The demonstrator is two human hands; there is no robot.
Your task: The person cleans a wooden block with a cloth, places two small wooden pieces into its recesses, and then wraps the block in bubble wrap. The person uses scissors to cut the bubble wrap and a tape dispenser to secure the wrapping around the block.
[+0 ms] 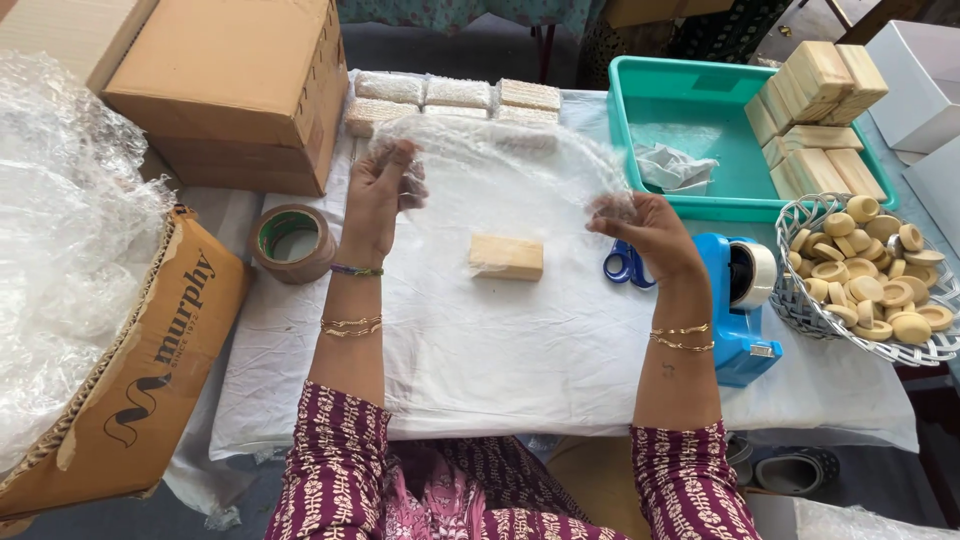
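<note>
Head view: left hand point(378, 195), right hand point(645, 228) each pinching clear bubble-wrap sheet point(500, 160), stretched taut.

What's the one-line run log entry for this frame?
left hand: holds bubble wrap sheet | right hand: holds same sheet | soap bar: on table, under sheet | scissors: beside right hand

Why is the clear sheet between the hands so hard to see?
Head view: the transparent bubble-wrap sheet blends into the white tablecloth; soft daylight, faint shadows; left hand and right hand fingertips slightly blurred; edges bend slightly.
</note>
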